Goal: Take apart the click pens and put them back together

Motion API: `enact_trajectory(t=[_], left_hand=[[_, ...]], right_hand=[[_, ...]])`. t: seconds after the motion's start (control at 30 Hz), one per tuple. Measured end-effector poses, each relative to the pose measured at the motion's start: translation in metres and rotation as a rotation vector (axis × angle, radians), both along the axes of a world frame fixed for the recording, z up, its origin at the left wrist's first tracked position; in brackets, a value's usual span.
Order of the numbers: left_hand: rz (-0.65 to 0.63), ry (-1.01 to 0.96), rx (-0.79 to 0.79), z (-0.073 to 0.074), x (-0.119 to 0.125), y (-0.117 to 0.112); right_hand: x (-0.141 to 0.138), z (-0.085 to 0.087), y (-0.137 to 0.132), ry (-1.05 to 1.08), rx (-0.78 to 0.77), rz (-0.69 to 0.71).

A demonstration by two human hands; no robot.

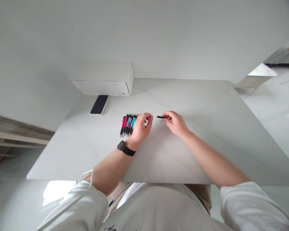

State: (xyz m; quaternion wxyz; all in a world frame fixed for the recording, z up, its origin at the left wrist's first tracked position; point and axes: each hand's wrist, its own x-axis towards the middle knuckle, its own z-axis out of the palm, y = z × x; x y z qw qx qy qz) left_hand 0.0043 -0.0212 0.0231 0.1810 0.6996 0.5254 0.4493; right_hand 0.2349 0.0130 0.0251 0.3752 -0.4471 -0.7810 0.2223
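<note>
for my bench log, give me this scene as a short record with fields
left hand: pinching a tiny piece, too small to identify
right hand: holding a short black piece
pens: red and blue with black parts, lying side by side, left of left hand
phone: flat, screen up
box: white, closed, behind phone
watch: black, left wrist
</note>
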Motion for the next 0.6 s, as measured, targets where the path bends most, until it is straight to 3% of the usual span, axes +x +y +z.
enact_trajectory(t=[0.2, 0.6], left_hand=[[-0.084, -0.032, -0.078, -0.003, 0.005, 0.0], [-0.094, -0.084, -0.146, -0.009, 0.005, 0.004]], right_hand=[[0.004, -0.017, -0.011, 0.1, 0.024, -0.059], [0.002, -0.02, -0.012, 0.094, 0.058, 0.057]])
